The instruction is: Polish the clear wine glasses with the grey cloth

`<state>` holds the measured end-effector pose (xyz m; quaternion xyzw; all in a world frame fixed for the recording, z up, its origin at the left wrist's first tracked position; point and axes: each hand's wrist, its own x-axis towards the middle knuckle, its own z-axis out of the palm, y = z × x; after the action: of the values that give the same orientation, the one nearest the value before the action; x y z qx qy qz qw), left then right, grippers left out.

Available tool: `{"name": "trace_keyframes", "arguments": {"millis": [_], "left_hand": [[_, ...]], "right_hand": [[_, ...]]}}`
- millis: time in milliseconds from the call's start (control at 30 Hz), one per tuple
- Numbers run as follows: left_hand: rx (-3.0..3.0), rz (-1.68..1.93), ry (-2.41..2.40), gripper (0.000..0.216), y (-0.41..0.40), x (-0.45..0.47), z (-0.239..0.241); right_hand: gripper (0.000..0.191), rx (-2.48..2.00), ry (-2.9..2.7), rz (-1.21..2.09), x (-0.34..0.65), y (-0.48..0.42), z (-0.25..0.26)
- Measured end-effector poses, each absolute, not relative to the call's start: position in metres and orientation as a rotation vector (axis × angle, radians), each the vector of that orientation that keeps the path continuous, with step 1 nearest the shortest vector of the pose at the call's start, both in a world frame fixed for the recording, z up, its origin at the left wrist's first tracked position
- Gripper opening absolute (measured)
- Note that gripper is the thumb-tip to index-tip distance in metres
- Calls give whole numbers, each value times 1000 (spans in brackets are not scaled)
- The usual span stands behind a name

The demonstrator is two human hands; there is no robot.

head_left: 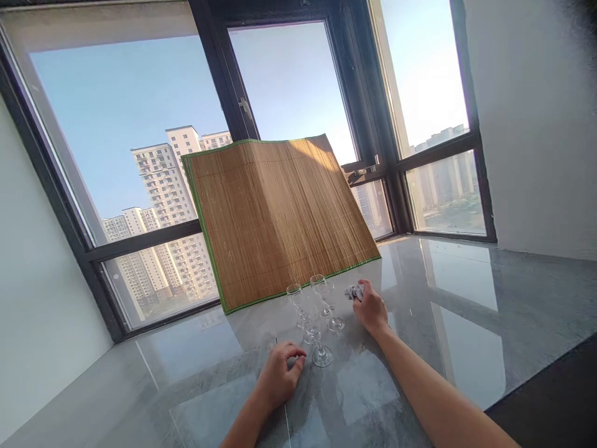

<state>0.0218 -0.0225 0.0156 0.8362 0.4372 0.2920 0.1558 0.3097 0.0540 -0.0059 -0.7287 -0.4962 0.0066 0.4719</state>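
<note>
Several small clear stemmed glasses stand upright in a cluster on the glossy grey surface, overlapping so that their outlines are hard to separate. The nearest glass (321, 356) has its round foot just right of my left hand (281, 374). That hand rests low by the surface, fingers loosely curled, with a gap between thumb and forefinger and nothing seen in it. To the right of the glasses, my right hand (371, 308) is closed on a crumpled grey cloth (353, 292). The cloth is apart from the glasses, and part of it is hidden by the fingers.
Behind the glasses a brown bamboo mat (275, 218) with green edging stands propped against the windows. Dark window frames (394, 186) surround the far side. The grey surface (466, 298) reflects the window light and ends at a dark edge at lower right.
</note>
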Motion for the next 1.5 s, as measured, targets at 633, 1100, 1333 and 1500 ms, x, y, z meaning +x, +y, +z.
{"name": "trace_keyframes", "arguments": {"millis": [633,1100,1333,1500], "left_hand": [[2501,513,1028,56,-42,34,23],[2647,331,1248,56,-59,-24,25],[2371,428,1893,52,-47,-117,8],[2345,411,1982,54,-50,-110,6]], "right_hand": [[44,-1803,-1234,0,309,57,-10],[44,-1823,-1243,69,313,59,-16],[43,-1820,-1278,52,309,58,-16],[43,-1850,-1290,75,308,54,-14]]}}
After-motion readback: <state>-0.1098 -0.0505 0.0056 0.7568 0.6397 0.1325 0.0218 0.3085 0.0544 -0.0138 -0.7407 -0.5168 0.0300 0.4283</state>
